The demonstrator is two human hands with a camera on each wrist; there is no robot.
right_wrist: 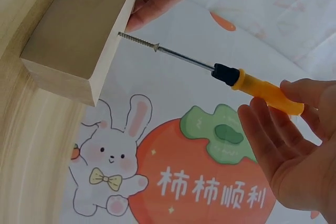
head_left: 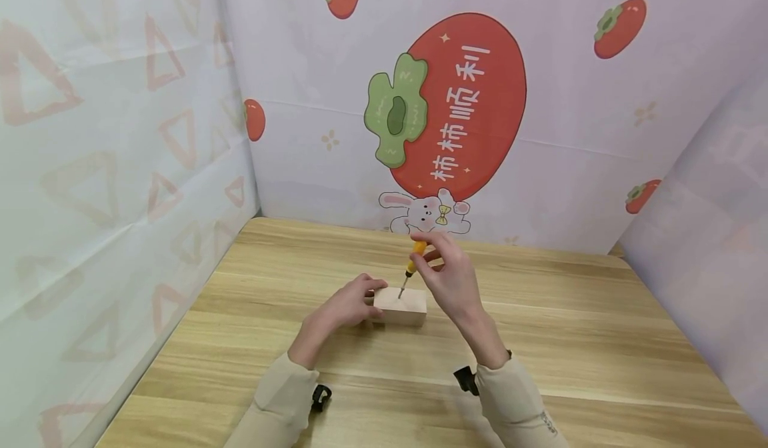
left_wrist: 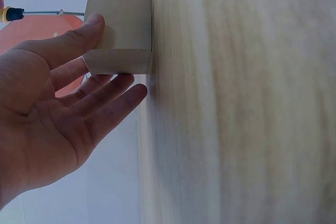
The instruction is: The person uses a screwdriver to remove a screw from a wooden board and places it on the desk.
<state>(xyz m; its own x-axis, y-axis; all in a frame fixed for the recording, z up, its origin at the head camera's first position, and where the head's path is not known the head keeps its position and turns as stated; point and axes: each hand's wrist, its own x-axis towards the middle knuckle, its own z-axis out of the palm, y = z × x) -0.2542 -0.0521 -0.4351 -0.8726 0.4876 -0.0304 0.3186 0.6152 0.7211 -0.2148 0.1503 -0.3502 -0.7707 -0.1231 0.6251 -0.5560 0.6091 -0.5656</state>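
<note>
A pale rectangular wooden block (head_left: 401,317) lies on the table. My left hand (head_left: 347,305) holds its left end, the thumb (left_wrist: 84,38) on the near face and the fingers around the far side. A screw (right_wrist: 139,41) stands at a slant with its tip at the block's top face, most of its thread exposed. The shaft of a yellow-handled screwdriver (right_wrist: 265,93) meets the screw head. My right hand (head_left: 451,280) pinches the handle near its upper end between thumb and fingers, above the block.
The wood-grain table (head_left: 570,341) extends around the block. Behind it hangs a white backdrop (head_left: 288,168) printed with persimmons and a rabbit. Another patterned cloth (head_left: 132,188) borders the left side. Black straps (head_left: 321,398) show at both sleeves.
</note>
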